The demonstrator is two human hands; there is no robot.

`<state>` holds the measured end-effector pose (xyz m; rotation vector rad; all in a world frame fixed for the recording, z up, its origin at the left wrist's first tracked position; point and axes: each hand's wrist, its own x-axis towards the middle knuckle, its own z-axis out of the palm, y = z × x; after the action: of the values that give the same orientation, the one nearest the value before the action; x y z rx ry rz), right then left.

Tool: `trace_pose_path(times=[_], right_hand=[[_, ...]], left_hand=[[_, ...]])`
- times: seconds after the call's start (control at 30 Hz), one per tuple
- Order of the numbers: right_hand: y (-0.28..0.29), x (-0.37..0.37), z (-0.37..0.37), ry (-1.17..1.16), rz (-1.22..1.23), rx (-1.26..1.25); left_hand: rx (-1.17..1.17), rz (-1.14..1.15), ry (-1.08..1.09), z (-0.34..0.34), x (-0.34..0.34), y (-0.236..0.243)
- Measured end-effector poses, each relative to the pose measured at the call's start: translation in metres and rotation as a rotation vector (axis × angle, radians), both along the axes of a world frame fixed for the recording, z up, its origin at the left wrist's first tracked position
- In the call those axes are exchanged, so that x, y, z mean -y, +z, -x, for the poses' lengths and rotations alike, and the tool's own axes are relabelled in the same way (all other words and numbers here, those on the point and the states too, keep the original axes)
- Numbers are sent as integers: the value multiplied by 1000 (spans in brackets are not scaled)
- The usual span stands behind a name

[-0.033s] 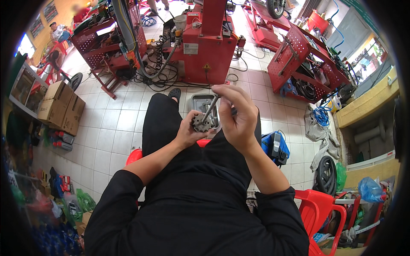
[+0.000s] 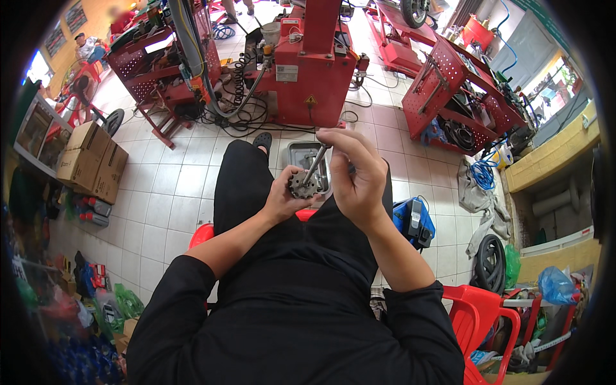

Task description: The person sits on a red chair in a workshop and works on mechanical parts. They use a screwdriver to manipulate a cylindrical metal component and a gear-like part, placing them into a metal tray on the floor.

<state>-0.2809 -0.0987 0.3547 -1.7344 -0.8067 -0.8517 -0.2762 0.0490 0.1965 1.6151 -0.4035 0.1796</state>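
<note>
In front of my lap, my left hand (image 2: 287, 200) is wrapped round a round, notched grey metal part (image 2: 303, 185) that looks like a small gear or hub. A slim metal rod-like tool (image 2: 315, 164) stands tilted on it, its lower end at the part's face. At the tool's upper end, my right hand (image 2: 359, 168) has its fingers curled over the tip, with the thumb bent below. The exact kind of tool does not show. Beyond both hands a grey metal tray (image 2: 299, 151) lies on the floor, partly hidden by them, with metal pieces in it.
A red machine column (image 2: 308, 96) with hoses and cables stands ahead. Red perforated workstands (image 2: 443, 96) are on both sides. Right of my leg sits a blue case (image 2: 414, 221). Cardboard boxes (image 2: 93, 160) stand at left, a red plastic chair (image 2: 471, 314) at lower right. People sit far left.
</note>
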Motion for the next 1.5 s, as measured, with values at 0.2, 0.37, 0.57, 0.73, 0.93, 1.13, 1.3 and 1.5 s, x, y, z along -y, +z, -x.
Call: trace_pose_path(times=[0.2,0.37,0.57,0.73,0.93,1.13,1.3,1.5], right_hand=[[-8,-3,4,78,-97,-183],[-1,-9,6,438,-487,-588],[-7,8,-9,241,-195,-499],[-2,4,-3,-35,-11,-104],[0,3,-2,-29,122,79],[-7,-2,1,230,-140,-293],[-10,2,-3,335,-132,-291],[-3,5,0,456,-135,-326]], left_hand=[[24,-42,13,2,3,6],[-17,6,-8,-1,1,-4],[-55,43,-21,-2,2,-5],[-73,104,-80,1,6,5],[52,-44,-63,1,1,8],[-73,32,-88,4,2,11],[-66,-42,-54,4,3,15],[-53,20,-102,2,2,7]])
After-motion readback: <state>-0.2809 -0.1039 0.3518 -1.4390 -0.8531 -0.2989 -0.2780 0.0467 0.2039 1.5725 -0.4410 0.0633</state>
